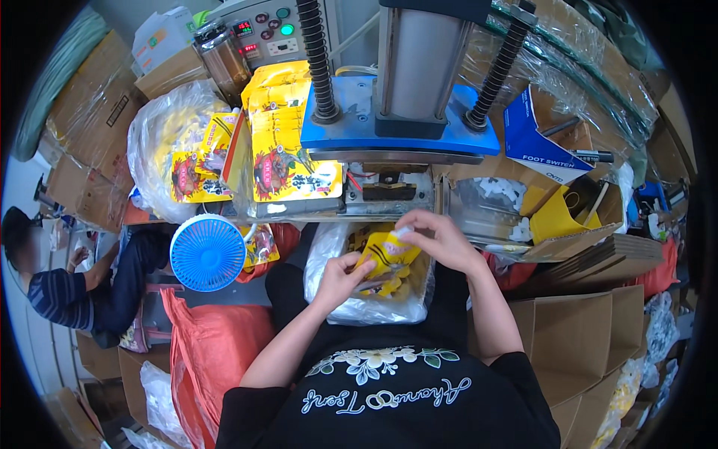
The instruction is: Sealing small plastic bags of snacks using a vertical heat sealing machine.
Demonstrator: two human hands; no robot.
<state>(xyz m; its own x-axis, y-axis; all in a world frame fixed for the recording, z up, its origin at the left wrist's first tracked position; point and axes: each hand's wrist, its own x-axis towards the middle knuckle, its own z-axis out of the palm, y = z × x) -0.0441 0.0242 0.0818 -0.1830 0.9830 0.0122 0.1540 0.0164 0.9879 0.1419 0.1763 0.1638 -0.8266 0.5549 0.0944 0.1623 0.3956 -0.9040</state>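
Over my lap, a yellow printed pouch (390, 254) is held tilted between both hands. My left hand (340, 278) pinches its lower left side. My right hand (443, 238) has its fingers closed at the upper right corner, where a small whitish patch shows; what that patch is I cannot make out. Beneath the pouch sits a container lined with a clear plastic bag (378, 312), with more yellow pouches inside it. Just beyond my hands stands a press with a blue plate (351, 135), above a metal fixture (389, 192).
Stacked yellow pouches (295, 179) lie left of the press, beside a clear bag of pouches (161, 161). A blue fan (208, 253) stands near my left arm. An open blue-and-white box (535, 142) and cardboard (568, 329) are at right. Another person (63, 295) sits far left.
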